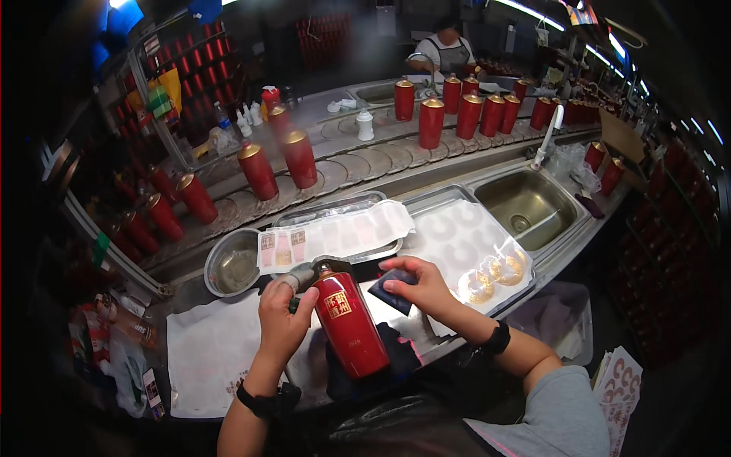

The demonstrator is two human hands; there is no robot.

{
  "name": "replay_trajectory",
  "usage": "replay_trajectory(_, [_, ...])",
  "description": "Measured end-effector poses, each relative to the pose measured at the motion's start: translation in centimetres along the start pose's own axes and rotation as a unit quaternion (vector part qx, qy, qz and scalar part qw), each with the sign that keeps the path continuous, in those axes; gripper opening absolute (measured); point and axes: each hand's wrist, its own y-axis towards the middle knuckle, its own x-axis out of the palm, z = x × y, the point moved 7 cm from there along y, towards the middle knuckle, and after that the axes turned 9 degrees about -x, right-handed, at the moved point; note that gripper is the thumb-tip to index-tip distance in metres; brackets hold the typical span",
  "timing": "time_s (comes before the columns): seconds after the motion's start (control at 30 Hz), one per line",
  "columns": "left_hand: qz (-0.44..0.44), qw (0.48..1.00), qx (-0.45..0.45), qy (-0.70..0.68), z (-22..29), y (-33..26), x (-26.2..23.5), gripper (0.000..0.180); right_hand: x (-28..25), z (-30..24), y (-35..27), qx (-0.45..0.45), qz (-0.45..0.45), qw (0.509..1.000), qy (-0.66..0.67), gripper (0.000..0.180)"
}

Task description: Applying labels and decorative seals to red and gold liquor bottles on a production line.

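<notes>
A glossy red bottle (352,327) with a gold square label lies tilted toward me on a dark cloth (400,346). At its upper left shoulder, my left hand (282,320) is closed with the thumb against its side. Something grey covers a finger of that hand by the bottle neck, and a small dark green bit shows under the fingers. My right hand (426,289) pinches a thin dark blue square piece (392,293), held just off the bottle's right side. A dark support (335,263) shows behind the neck.
Label sheets (335,236) lie on a metal tray ahead, beside a round bowl (233,263). Sheets with gold decals (487,286) sit near the sink (525,209). Red bottles (431,122) stand on the curved conveyor (343,167). A person (445,53) works beyond.
</notes>
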Motion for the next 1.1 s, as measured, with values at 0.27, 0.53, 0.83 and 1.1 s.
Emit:
replay_trajectory(0.27, [-0.123, 0.966, -0.166, -0.157, -4.0, 0.9, 4.7, 0.028, 0.5, -3.3, -7.5, -0.059, -0.141, 0.964, -0.216, 0.045])
replay_trajectory(0.53, [-0.117, 0.950, -0.257, -0.132, -5.7, 1.4, 6.9, 0.036, 6.1, -3.6, -8.8, -0.152, -0.195, 0.908, -0.339, 0.099])
replay_trajectory(0.83, [-0.155, 0.880, -0.337, -0.296, -5.9, -2.1, 2.3, 0.020, 5.4, -8.1, -10.3, -0.172, -0.249, 0.914, -0.270, 0.097])
replay_trajectory(1.1, [-0.001, 0.894, -0.363, -0.262, -1.1, -12.3, -14.5, 0.006, 11.8, -10.7, -7.7, -0.343, -0.432, 0.808, -0.206, 0.082])
